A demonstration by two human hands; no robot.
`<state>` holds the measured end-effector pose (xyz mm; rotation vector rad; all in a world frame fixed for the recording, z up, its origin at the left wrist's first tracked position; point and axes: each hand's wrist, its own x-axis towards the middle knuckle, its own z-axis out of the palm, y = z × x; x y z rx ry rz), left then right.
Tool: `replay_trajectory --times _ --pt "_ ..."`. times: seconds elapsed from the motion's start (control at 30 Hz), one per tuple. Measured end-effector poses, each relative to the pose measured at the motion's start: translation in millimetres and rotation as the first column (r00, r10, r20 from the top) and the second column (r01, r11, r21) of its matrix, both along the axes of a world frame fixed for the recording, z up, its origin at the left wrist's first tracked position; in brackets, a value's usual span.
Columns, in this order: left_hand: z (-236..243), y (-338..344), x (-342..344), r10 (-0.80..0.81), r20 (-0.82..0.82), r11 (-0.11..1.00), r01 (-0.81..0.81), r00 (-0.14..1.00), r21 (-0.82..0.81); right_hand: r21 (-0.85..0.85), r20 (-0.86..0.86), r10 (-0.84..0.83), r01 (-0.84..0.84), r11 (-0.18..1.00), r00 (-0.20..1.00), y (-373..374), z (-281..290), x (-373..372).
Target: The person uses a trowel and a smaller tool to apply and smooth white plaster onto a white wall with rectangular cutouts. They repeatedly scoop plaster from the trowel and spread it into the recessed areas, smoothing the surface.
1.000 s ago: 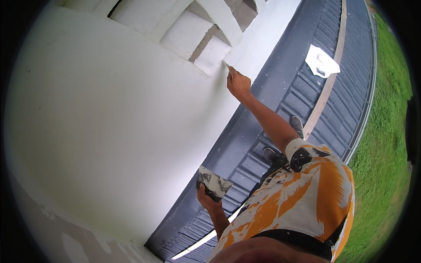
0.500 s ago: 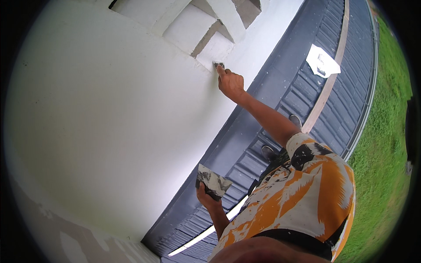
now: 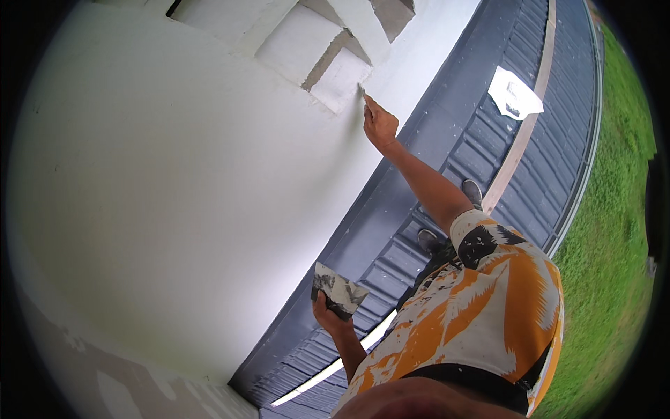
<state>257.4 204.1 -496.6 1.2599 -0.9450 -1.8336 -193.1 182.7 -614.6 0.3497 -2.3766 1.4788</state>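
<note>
My left hand [image 3: 331, 315] is closed around the lower edge of a small flat plate [image 3: 340, 290], smeared with white and grey paste, held low near the wall's bottom edge. Farther up and to the right, my right hand [image 3: 381, 127] grips a putty knife [image 3: 362, 91]. Seen nearly edge-on, its thin blade meets the white wall [image 3: 188, 174] just right of a pale recessed block [image 3: 341, 78]. That block belongs to a cut-out pattern with grey inner edges. Fingers partly hide the knife's handle.
Dark ribbed metal roofing [image 3: 481, 150] runs below the wall, with my shoes on it. A wooden plank [image 3: 520, 143] lies along it, beside a white sheet [image 3: 514, 94] with a dark smear. Green grass [image 3: 607, 209] spreads beyond the roof edge at right.
My right hand has moved right and slightly up, taking the putty knife from the block's lower corner to its right side. My left hand and the plate stay nearly in place.
</note>
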Motion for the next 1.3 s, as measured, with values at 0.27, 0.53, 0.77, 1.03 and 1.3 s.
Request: replay_trajectory --times 0.27,0.53,0.77,1.03,1.3 --pt "8 4 -2 0.008 -0.016 1.0 -0.008 1.0 -0.017 -0.162 0.257 -0.151 0.196 0.967 0.955 4 15 -25" --pt "14 8 -9 0.05 -0.014 0.999 -0.05 0.999 -0.005 0.035 0.224 -0.048 0.041 0.999 0.973 8 4 0" --pt "0 3 -1 0.015 -0.011 1.0 -0.015 1.0 0.013 0.104 0.235 0.028 -0.054 0.993 0.972 7 3 -34" --pt "8 5 -5 -0.066 -0.016 0.997 0.066 0.998 -0.028 0.217 0.24 -0.029 -0.025 0.976 0.97 -4 17 -30" --pt "8 4 -1 -0.017 -0.024 0.999 0.016 1.0 -0.028 0.009 0.275 -0.096 0.097 0.995 0.957 15 14 -48"
